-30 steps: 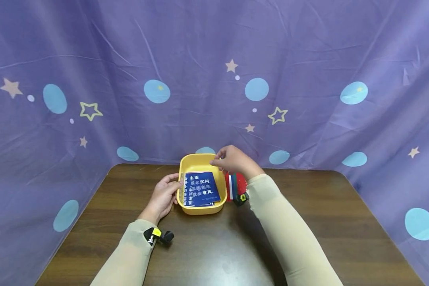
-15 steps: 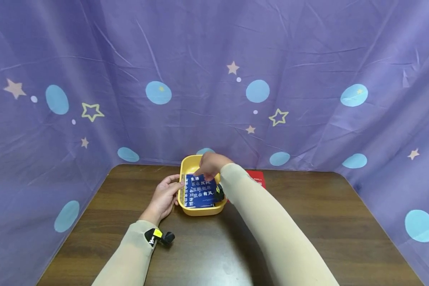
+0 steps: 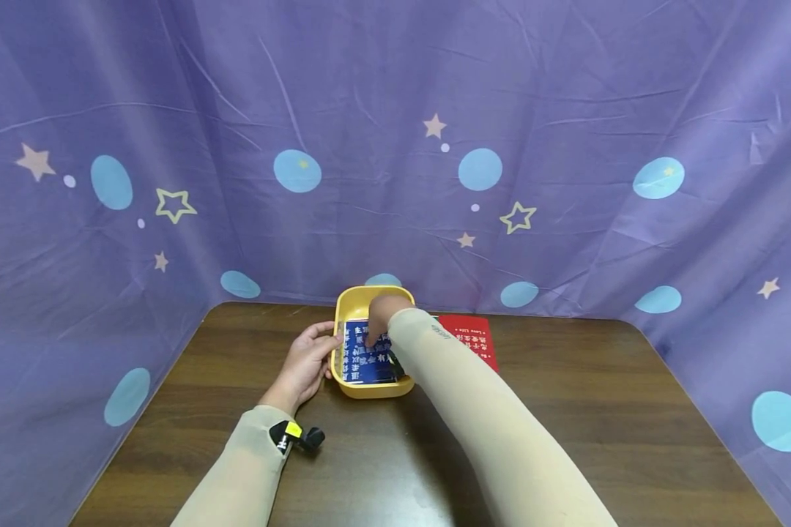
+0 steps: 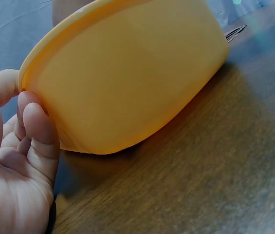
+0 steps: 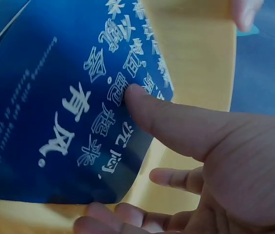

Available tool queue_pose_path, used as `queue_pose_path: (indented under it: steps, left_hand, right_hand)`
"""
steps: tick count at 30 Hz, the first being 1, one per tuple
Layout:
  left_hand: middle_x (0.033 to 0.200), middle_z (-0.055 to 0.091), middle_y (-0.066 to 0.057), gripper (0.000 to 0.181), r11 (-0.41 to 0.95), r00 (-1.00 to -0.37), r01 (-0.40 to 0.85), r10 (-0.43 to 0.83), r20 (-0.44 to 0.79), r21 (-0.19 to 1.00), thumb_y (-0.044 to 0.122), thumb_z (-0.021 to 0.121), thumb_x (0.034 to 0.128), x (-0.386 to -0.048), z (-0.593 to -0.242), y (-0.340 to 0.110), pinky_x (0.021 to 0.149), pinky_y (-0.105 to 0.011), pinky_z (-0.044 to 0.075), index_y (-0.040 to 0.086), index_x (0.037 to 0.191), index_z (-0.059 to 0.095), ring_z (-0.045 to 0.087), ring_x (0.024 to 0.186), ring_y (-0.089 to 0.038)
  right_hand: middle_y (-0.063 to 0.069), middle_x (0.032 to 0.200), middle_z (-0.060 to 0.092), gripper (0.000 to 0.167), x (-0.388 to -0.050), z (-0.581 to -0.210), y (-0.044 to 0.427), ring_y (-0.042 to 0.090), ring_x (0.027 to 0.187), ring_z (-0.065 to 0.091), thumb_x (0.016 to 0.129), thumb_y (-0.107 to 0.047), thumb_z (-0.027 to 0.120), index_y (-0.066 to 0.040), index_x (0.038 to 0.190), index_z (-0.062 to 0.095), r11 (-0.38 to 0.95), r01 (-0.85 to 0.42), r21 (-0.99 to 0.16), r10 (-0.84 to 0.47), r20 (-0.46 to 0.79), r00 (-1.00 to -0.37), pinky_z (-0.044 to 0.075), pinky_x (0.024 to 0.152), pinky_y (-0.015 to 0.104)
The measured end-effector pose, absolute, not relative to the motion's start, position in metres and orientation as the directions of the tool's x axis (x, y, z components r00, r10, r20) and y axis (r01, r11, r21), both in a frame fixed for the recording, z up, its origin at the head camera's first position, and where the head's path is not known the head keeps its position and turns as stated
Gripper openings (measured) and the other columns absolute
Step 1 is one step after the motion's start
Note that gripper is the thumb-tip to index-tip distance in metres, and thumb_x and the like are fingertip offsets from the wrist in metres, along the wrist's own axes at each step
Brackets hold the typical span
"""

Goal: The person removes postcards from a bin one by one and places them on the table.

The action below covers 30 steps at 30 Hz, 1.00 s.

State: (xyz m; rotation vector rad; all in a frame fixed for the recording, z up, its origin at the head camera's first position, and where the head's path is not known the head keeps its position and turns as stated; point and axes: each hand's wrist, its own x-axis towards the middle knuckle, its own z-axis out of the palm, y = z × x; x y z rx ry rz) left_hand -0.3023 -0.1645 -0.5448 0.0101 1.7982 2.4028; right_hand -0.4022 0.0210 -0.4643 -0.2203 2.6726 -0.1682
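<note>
A yellow plastic tub (image 3: 373, 391) stands near the back of the table. My left hand (image 3: 303, 362) pinches its left rim, and in the left wrist view the fingers press against the outer wall. Inside the tub lie blue cards printed with white characters (image 3: 354, 373). My right hand (image 3: 384, 313) reaches down into the tub. From the right wrist, its thumb lies on the face of a blue card (image 5: 45, 97) while the other fingers are at the card's edge, partly under it. In the head view the right sleeve hides most of those fingers.
Red cards with white print (image 3: 471, 337) lie on the table just right of the tub, partly behind the right forearm. The wooden table (image 3: 600, 410) meets a purple curtain (image 3: 395, 183) at its back edge.
The right hand has moved left and down from above the tub's right rim into it, onto a blue card. The card's visible print has shifted. The left hand keeps its hold.
</note>
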Motion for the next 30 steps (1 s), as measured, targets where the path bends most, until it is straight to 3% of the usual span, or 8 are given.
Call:
queue_pose_path:
  steps: [7,11,12,14,17,20,25,30]
  left_hand:
    - [0.095,0.079,-0.002,0.052,-0.271,-0.991,-0.100,0.112,-0.072,0.957,0.004,0.065,0.1117,-0.302,-0.545,-0.164,0.041,-0.018,0.047,-0.002,0.159,0.044,0.062,0.055,-0.008]
    - [0.093,0.079,-0.002,0.052,-0.276,-0.991,-0.102,0.110,-0.074,0.956,0.004,0.065,0.1115,-0.302,-0.545,-0.164,0.040,-0.018,0.047,-0.003,0.159,0.044,0.062,0.054,-0.007]
    - [0.093,0.079,-0.002,0.053,-0.276,-0.991,-0.102,0.110,-0.075,0.956,0.004,0.065,0.1115,-0.302,-0.545,-0.164,0.040,-0.018,0.047,-0.003,0.159,0.043,0.062,0.053,-0.007]
    - [0.092,0.079,-0.003,0.052,-0.280,-0.991,-0.101,0.108,-0.073,0.955,0.004,0.065,0.1113,-0.301,-0.545,-0.164,0.040,-0.019,0.047,-0.003,0.159,0.044,0.062,0.053,-0.008]
    - [0.093,0.079,-0.002,0.053,-0.269,-0.992,-0.094,0.110,-0.066,0.958,0.004,0.065,0.1117,-0.302,-0.545,-0.164,0.040,-0.018,0.047,-0.004,0.159,0.043,0.061,0.053,-0.007]
    - [0.094,0.079,-0.002,0.053,-0.263,-0.992,-0.090,0.108,-0.063,0.960,0.005,0.066,0.1116,-0.302,-0.545,-0.164,0.040,-0.018,0.048,-0.004,0.159,0.044,0.061,0.053,-0.007]
    - [0.092,0.078,-0.002,0.052,-0.265,-0.992,-0.092,0.110,-0.065,0.960,0.004,0.065,0.1111,-0.303,-0.547,-0.165,0.040,-0.018,0.048,-0.005,0.157,0.045,0.060,0.051,-0.007]
    - [0.095,0.080,-0.002,0.052,-0.256,-0.991,-0.097,0.112,-0.070,0.962,0.005,0.066,0.1113,-0.303,-0.546,-0.165,0.041,-0.018,0.047,-0.005,0.158,0.044,0.060,0.053,-0.007]
  right_hand:
    - [-0.002,0.113,0.085,0.057,-0.405,-0.474,0.021,0.014,0.103,0.077,0.083,-0.051,0.102,-0.015,0.122,0.081,0.980,-0.177,-0.095,-0.200,-0.396,-0.896,0.066,0.106,0.038]
    - [0.000,0.115,0.085,0.052,-0.409,-0.474,0.024,0.016,0.104,0.078,0.087,-0.048,0.100,-0.013,0.122,0.081,0.977,-0.183,-0.105,-0.209,-0.379,-0.901,0.066,0.106,0.038]
    - [0.001,0.111,0.086,0.050,-0.410,-0.473,0.025,0.017,0.099,0.080,0.086,-0.044,0.101,-0.012,0.119,0.081,0.975,-0.186,-0.123,-0.219,-0.365,-0.905,0.068,0.102,0.037]
    - [0.004,0.104,0.084,0.044,-0.402,-0.460,0.028,0.019,0.090,0.078,0.089,-0.036,0.100,-0.007,0.116,0.080,0.969,-0.167,-0.184,-0.224,-0.352,-0.909,0.069,0.091,0.035]
    - [0.005,0.082,0.076,0.033,-0.391,-0.439,0.035,0.018,0.068,0.070,0.091,-0.023,0.099,-0.003,0.099,0.074,0.942,-0.128,-0.310,-0.234,-0.332,-0.914,0.064,0.066,0.029]
    - [0.000,0.064,0.058,0.041,-0.381,-0.423,0.044,0.014,0.057,0.057,0.095,-0.019,0.095,-0.009,0.076,0.060,0.908,-0.122,-0.401,-0.261,-0.312,-0.914,0.051,0.054,0.024]
    - [-0.005,0.057,0.045,0.060,-0.373,-0.415,0.067,0.012,0.055,0.052,0.101,-0.024,0.090,-0.017,0.064,0.043,0.838,-0.129,-0.531,-0.296,-0.242,-0.924,0.048,0.058,0.027]
    - [0.002,0.079,0.072,0.036,-0.365,-0.416,0.096,0.014,0.070,0.068,0.108,-0.021,0.081,-0.011,0.079,0.061,0.613,-0.016,-0.790,-0.292,-0.208,-0.934,0.064,0.071,0.031]
